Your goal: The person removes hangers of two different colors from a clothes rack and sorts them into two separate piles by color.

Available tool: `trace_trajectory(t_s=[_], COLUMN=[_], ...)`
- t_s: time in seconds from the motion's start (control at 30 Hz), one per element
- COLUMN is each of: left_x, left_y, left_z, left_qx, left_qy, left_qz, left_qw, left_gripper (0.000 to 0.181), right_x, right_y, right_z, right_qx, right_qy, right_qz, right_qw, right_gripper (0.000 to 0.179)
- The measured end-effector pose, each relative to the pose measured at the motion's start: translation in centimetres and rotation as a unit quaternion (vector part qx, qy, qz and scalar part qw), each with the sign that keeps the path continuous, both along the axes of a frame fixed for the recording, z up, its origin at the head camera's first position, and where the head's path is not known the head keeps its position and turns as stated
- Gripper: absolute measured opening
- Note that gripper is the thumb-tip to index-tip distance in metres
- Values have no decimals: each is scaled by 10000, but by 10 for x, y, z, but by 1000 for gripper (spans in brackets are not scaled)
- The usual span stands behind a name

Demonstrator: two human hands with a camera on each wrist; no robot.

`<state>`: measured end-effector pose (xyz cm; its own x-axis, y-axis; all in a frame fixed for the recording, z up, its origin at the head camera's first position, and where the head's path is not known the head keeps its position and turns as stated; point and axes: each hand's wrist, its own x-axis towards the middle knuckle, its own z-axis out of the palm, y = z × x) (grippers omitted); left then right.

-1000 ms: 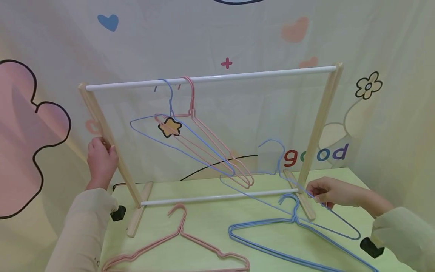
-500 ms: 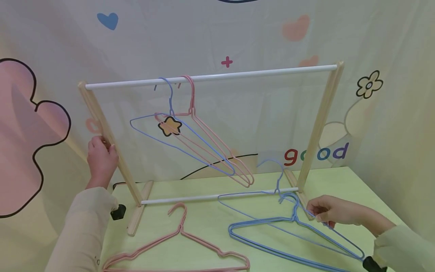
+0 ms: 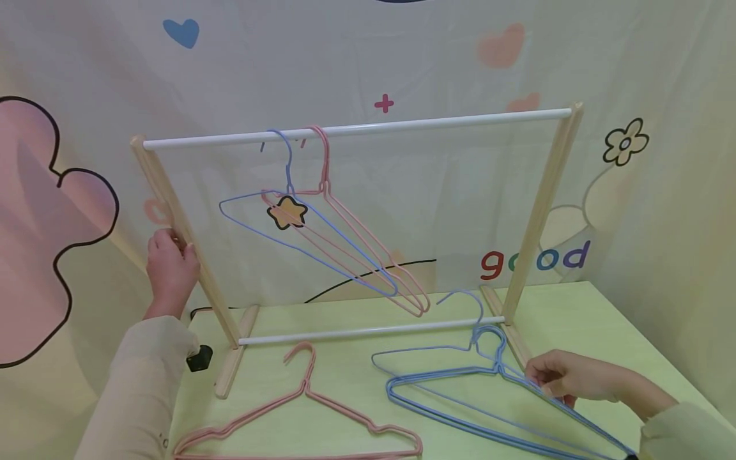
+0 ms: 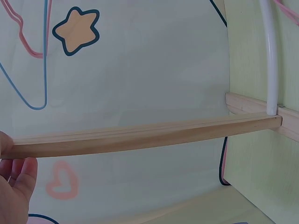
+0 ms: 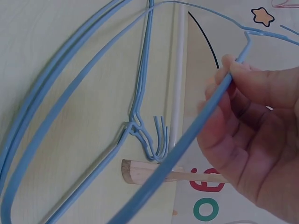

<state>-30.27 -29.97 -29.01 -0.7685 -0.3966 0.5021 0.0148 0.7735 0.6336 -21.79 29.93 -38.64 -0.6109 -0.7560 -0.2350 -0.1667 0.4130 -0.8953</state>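
Observation:
My left hand [image 3: 171, 268] grips the left wooden post [image 3: 210, 294] of a small clothes rack, its fingertips showing round the post [image 4: 140, 137] in the left wrist view. Between thumb and fingers, my right hand [image 3: 581, 377] pinches one arm of a blue wire hanger [image 5: 184, 134]. This hanger is tilted, hook up, just above several blue hangers [image 3: 443, 372] on the table and overlapping them in the head view. From the rack's white top bar [image 3: 448, 122] hang a blue hanger [image 3: 289, 160] and pink hangers [image 3: 326, 166], left of the middle.
Pink hangers [image 3: 305, 390] lie stacked on the pale green table [image 3: 351, 370] at the front left. The rack's lower white bar [image 3: 368, 333] and right wooden foot [image 3: 517, 345] stand behind the blue stack. A printed curtain [image 3: 402, 211] hangs behind the rack.
My right hand has lowered the blue hanger toward the blue stack, bringing it down and slightly nearer. The left hand stays on the post, and the hangers on the rack have not moved.

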Motion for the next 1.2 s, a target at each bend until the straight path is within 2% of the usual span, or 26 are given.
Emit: trace_trajectory(t_s=[0.23, 0.6, 0.9, 1.2], left_x=[0, -1, -1, -1], left_y=[0, 0, 0, 1], left_z=[1, -1, 0, 0], left_qx=[-2, -75, -68, -72], left_qy=[-71, 53, 104, 112], left_qz=[18, 33, 54, 78], left_qw=[10000, 10000, 9999, 9999], left_gripper=[32, 30, 31, 32], right_x=[6, 6, -3, -15], right_y=[6, 29, 46, 54], right_z=[-4, -13, -30, -57], right_qx=[-154, 17, 125, 672], right_qy=[-105, -256, -326, 45], right_qz=[103, -62, -466, -1073], right_qw=[9998, 9997, 9983, 9919], right_gripper=[1, 6, 11, 11])
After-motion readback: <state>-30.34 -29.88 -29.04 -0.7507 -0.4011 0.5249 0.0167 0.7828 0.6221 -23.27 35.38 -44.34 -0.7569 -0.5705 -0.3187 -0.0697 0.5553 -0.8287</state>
